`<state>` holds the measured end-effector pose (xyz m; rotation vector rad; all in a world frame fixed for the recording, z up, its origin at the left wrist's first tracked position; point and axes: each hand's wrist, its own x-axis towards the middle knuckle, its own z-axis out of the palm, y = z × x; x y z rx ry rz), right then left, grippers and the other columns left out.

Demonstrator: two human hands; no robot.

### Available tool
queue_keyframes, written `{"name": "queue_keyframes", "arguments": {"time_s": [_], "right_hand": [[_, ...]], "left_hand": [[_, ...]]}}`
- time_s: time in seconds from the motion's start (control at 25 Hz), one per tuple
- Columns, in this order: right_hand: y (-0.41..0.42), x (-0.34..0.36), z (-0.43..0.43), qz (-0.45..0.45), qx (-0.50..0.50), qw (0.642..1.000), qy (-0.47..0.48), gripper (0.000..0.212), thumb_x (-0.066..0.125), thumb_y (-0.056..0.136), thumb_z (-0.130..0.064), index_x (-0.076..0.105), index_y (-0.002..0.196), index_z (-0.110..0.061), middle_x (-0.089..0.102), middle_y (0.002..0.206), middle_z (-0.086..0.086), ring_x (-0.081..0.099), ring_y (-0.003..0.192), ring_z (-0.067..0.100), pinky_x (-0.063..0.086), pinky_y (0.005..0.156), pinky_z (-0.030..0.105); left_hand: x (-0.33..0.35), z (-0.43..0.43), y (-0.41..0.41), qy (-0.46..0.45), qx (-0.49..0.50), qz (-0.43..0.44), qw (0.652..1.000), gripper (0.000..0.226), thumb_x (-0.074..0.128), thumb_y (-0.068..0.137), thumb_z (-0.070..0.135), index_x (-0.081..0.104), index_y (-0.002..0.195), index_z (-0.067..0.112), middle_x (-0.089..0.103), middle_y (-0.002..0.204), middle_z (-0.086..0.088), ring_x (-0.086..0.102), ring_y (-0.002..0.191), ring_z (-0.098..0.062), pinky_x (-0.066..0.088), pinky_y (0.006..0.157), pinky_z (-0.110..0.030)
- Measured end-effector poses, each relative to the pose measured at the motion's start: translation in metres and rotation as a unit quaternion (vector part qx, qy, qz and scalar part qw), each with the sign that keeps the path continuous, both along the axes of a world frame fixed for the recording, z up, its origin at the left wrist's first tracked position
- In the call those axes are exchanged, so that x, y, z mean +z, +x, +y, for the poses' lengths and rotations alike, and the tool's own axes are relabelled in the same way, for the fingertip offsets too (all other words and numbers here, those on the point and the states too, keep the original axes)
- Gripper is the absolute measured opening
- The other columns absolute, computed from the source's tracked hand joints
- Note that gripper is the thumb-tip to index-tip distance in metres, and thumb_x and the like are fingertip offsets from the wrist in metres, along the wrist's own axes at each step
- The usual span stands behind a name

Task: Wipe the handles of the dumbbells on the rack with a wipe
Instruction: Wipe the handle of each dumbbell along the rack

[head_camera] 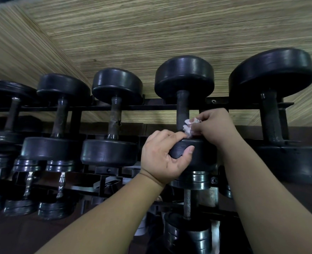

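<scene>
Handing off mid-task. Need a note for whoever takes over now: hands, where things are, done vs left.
Left hand: grips the near head of the black round-headed dumbbell, second from right in the top row of the black metal rack.
Right hand: pinches the crumpled white wipe against the lower end of that dumbbell's dark handle.
Done: this handle is mid-wipe; cannot tell which others are clean.
Left: finish this handle, then check the other top-row handles.

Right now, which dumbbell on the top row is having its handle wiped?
Only the second dumbbell from the right: the right hand holds a white wipe against its handle, the left hand grips its near weight.
</scene>
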<state>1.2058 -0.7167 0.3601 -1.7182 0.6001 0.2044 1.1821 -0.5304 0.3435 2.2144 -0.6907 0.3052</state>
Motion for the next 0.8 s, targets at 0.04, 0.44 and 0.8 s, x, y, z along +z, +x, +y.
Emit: {"name": "queue_keyframes", "arguments": {"time_s": [0.04, 0.44, 0.8], "right_hand": [[0.011, -0.001, 0.0, -0.019, -0.037, 0.999, 0.002, 0.02, 0.077, 0.081, 0.005, 0.075, 0.074, -0.014, 0.075, 0.075, 0.009, 0.071, 0.063, 0.013, 0.06, 0.062, 0.025], [0.018, -0.015, -0.009, 0.007, 0.032, 0.999, -0.034, 0.026, 0.082, 0.077, 0.003, 0.069, 0.061, -0.012, 0.077, 0.084, 0.013, 0.073, 0.077, 0.024, 0.059, 0.069, 0.031], [-0.043, 0.044, 0.0, -0.076, -0.229, 0.966, 0.097, 0.017, 0.074, 0.089, -0.002, 0.063, 0.085, -0.014, 0.066, 0.082, 0.014, 0.069, 0.057, 0.021, 0.065, 0.067, 0.046]], "left_hand": [[0.0, 0.0, 0.0, -0.002, 0.001, -0.001, 1.0, 0.035, 0.067, 0.089, 0.042, 0.08, 0.104, 0.013, 0.071, 0.088, 0.001, 0.063, 0.081, -0.018, 0.054, 0.078, -0.038], [-0.002, 0.001, 0.0, -0.001, -0.008, 0.002, 1.0, 0.036, 0.063, 0.093, 0.047, 0.078, 0.107, 0.017, 0.069, 0.086, 0.004, 0.063, 0.081, -0.018, 0.054, 0.079, -0.039], [0.029, -0.001, 0.001, 0.092, -0.028, 0.144, 0.985, 0.047, 0.051, 0.086, 0.065, 0.072, 0.103, 0.026, 0.069, 0.098, 0.009, 0.062, 0.095, -0.015, 0.053, 0.087, -0.038]]}}
